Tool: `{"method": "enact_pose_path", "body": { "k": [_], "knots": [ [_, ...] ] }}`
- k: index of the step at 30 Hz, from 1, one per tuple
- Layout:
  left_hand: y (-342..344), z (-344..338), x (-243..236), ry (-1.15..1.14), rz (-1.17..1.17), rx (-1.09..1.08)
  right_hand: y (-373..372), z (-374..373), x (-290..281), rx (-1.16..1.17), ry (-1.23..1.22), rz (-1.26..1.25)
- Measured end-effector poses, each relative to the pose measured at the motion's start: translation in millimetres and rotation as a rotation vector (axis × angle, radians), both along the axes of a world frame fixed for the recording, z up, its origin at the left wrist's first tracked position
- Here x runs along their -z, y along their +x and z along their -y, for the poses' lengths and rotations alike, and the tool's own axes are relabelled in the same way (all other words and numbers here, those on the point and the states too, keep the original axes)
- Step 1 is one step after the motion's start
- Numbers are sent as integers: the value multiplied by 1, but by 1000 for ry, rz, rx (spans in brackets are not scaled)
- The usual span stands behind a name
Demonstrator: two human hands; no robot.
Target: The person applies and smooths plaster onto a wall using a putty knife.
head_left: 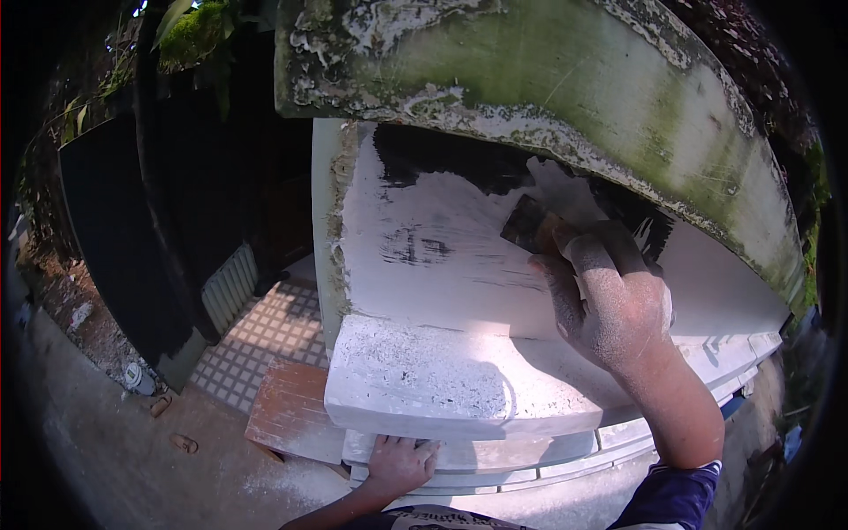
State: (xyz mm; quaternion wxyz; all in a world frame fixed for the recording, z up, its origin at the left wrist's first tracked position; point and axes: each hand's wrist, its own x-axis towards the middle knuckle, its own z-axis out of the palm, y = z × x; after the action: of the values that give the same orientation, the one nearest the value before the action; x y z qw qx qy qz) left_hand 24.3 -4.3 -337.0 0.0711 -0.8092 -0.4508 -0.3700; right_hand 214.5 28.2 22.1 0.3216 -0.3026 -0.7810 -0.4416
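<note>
My right hand, dusted white, grips a flat putty knife against the back wall of a recess under a mossy concrete slab. Patchy white coating covers much of the dark surface, with black streaks showing through. A pale smear lies just above the blade. Below the recess juts a white, speckled ledge. My left hand lies with fingers extended on a lower white tier beneath that ledge.
At left are a dark panel, a tree trunk, a ribbed radiator-like object and a checkered tiled floor. A dusty wooden board sits beside the lower tier. Sandals lie on the concrete ground.
</note>
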Motion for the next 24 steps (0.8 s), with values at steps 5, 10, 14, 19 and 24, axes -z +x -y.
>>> {"method": "enact_pose_path", "body": {
  "k": [5, 10, 14, 19, 24],
  "knots": [
    [-1, 0, -1, 10, -3, 11, -3, 19, 6, 166, -31, 29],
    [0, -3, 2, 24, 24, 22, 2, 26, 18, 268, -120, -16],
    [-1, -2, 4, 10, -4, 18, 2, 28, 30, 241, -127, -70],
    [0, -4, 5, 6, -17, 18, 5, 35, 33, 348, -242, -118],
    [0, 0, 1, 2, -30, -3, 2, 36, 16, 309, -281, -218]
  ]
}}
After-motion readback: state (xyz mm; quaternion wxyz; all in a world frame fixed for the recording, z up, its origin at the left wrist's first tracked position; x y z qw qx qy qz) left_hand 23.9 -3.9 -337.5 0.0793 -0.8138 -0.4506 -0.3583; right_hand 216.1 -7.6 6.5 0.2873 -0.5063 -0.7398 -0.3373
